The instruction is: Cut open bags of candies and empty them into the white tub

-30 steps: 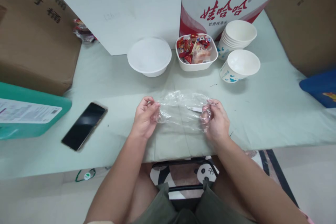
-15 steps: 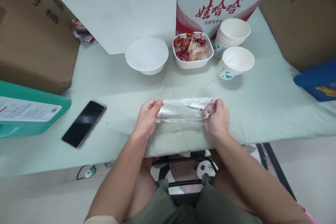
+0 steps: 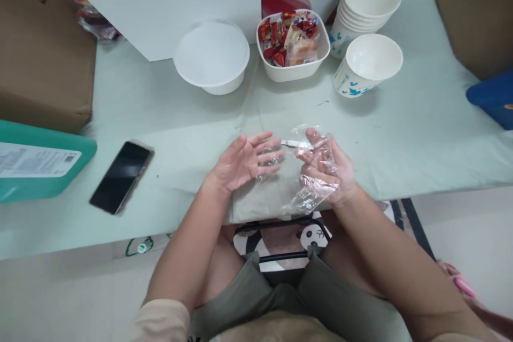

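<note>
My left hand (image 3: 248,160) is open, palm up and fingers spread, beside the clear plastic film (image 3: 315,189). Its fingertips overlap the film's left edge; I cannot tell whether they touch. Crumpled and shiny, the film clings over the fingers and palm of my right hand (image 3: 326,165), whose fingers are partly curled around it. Between the hands lies a thin pale strip (image 3: 296,144) with a dark edge, partly covered by the film; its kind is unclear. Both hands are over the front of the table (image 3: 192,133), which has a pale green cover.
Behind the hands stand a white round bowl (image 3: 212,53), a white bowl of wrapped snacks (image 3: 294,72), a paper cup (image 3: 366,67) and stacked paper cups (image 3: 371,0). A phone (image 3: 122,176) and green jug (image 3: 44,160) are left. Cartons (image 3: 160,5) line the back; a blue container (image 3: 492,99) is right.
The film was stretched between both closed hands. My left hand has let go and spread its fingers; the film now bunches around my right hand. The view has shifted slightly.
</note>
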Tool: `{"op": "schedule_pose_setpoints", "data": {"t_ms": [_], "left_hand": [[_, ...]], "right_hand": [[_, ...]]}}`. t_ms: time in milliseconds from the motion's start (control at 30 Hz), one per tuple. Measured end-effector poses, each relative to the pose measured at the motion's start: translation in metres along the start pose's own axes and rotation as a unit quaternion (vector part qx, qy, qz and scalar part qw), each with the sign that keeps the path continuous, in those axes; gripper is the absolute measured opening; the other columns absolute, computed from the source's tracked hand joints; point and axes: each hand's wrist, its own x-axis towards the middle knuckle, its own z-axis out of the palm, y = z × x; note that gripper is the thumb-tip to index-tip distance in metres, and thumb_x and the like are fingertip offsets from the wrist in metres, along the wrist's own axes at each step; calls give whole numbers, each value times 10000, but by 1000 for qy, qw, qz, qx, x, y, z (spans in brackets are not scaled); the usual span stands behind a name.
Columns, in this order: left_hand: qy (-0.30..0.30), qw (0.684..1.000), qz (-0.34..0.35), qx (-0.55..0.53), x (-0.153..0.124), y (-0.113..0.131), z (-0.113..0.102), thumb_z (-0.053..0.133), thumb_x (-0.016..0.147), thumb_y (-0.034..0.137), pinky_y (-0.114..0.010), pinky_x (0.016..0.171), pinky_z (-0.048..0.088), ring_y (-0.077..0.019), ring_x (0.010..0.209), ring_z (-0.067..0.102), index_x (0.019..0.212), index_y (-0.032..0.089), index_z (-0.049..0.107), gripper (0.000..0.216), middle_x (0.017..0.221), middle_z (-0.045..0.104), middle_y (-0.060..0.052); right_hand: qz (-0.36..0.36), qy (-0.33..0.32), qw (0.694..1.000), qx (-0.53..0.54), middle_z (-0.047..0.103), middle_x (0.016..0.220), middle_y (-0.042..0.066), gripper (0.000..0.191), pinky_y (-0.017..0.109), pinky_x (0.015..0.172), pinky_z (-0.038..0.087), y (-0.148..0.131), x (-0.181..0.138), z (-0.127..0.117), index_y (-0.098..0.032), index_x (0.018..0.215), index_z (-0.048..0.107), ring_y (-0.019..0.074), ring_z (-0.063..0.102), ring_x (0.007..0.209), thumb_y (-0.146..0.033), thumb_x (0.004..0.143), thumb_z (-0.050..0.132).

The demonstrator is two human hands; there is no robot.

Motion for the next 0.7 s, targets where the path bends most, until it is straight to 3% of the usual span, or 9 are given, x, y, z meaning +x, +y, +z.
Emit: {"op": "schedule_pose_setpoints", "data": {"t_ms": [67,100,200,300,433,500,567,633,700], "left_hand": [[-58,994,-71,55,-4,0,2,881,524,775,-337,604,631,-298,882,797,1076,192,778,809,1147,791,-175],[-70,990,-88,87,-6,1,3,888,511,774,-281,466,550,-246,680,765,970,177,792,759,969,809,-159],[0,990,-14,137,-13,6,2,879,604,719,-187,302,235,-59,291,391,654,177,727,565,438,568,-5],[123,981,84,126,-16,13,-1,807,741,686,-174,308,149,-23,271,211,562,189,655,550,334,302,72],[208,960,140,127,-15,19,-5,788,806,633,-188,311,151,-35,304,238,532,190,594,556,377,281,69],[223,954,164,116,-17,20,-9,801,796,627,-191,325,152,-35,316,240,548,194,584,544,391,290,71],[197,957,171,124,-21,24,-17,790,799,618,-194,341,165,-36,313,242,529,194,567,549,376,290,67],[110,971,139,162,-25,31,-27,743,795,634,-208,358,246,-58,304,315,501,186,596,555,343,345,32],[-20,976,17,215,-27,36,-33,619,745,813,-290,390,410,-179,381,560,625,123,751,712,461,603,-116]], "right_hand": [[6,-33,999,-37,776,844,-54,648,210,341,80,4,2,-3,-284,1243,609,-5,52,312,-760,804,633],[4,-43,998,-51,770,812,-42,663,210,349,76,6,3,-4,-259,1215,630,-5,86,314,-745,768,689],[-9,-31,997,-72,756,747,-7,608,212,369,79,9,5,-5,-200,1101,678,3,161,333,-671,729,779],[-29,11,996,-84,715,659,-5,532,214,370,103,7,6,-5,-172,1002,698,12,183,338,-624,735,787],[-60,83,990,-93,574,513,-61,447,209,364,129,2,8,-4,-184,926,679,32,200,345,-575,737,786],[-48,78,991,-99,581,537,-63,447,199,369,144,1,9,-5,-191,948,680,32,216,361,-567,733,790],[-21,33,989,-141,646,617,-39,430,191,369,155,0,8,-7,-185,936,692,26,260,378,-539,723,812],[7,-45,980,-196,682,655,-22,398,185,376,186,1,6,-9,-177,888,701,27,315,388,-517,725,828],[32,-151,961,-229,676,619,-20,391,189,416,294,2,3,-10,-176,853,710,53,428,424,-537,751,819]]}}
